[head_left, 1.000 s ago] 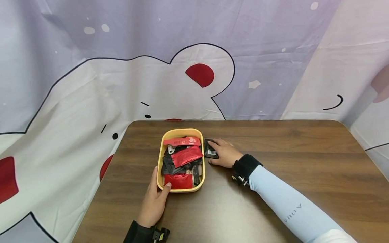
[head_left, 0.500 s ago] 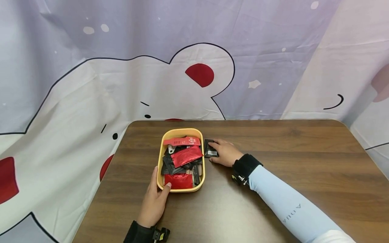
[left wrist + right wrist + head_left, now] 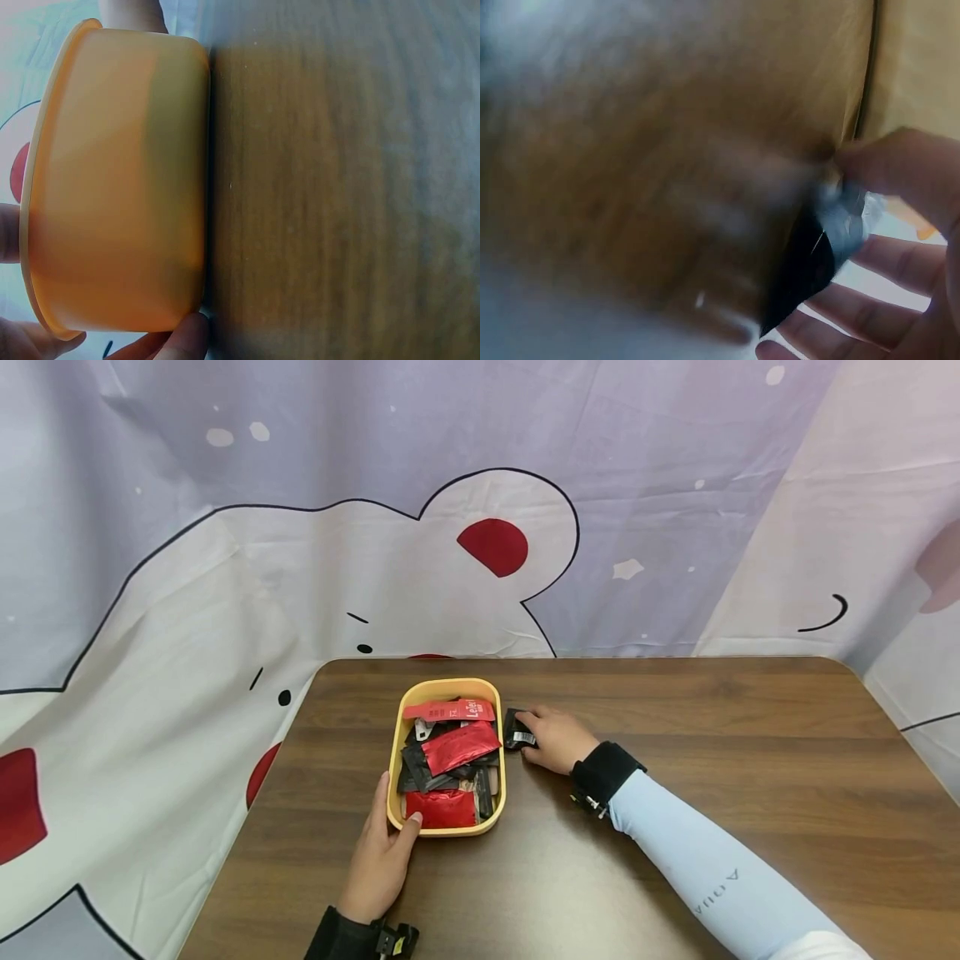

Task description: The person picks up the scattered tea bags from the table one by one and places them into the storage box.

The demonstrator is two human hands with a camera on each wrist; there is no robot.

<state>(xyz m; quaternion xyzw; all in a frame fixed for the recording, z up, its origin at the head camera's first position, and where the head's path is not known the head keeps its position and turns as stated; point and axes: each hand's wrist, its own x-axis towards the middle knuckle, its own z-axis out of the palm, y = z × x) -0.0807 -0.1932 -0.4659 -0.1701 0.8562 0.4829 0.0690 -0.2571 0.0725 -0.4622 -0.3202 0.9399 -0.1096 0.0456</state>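
A yellow plastic box (image 3: 502, 789), filled with red and black sachets, stands on the table. My left hand (image 3: 377, 864) grips its near left corner, with the thumb over the rim and the fingers along the side. In the left wrist view the box wall (image 3: 120, 180) fills the left half, fingers around its lower corner. Just right of the box, my right hand (image 3: 558, 739) pinches a small black sachet (image 3: 515, 727) with a white barcode label. The right wrist view has this sachet (image 3: 802, 259) tilted between thumb and fingers, close to the tabletop.
Inside the box, a red sachet (image 3: 461, 746) lies on top, its right end reaching the rim. The brown wooden table (image 3: 720, 752) extends to the right. Behind it hangs a printed cloth (image 3: 637, 510).
My right hand's thumb and fingers have drawn together on the black sachet, which now looks bunched and more tilted. The left hand and the box have stayed in place.
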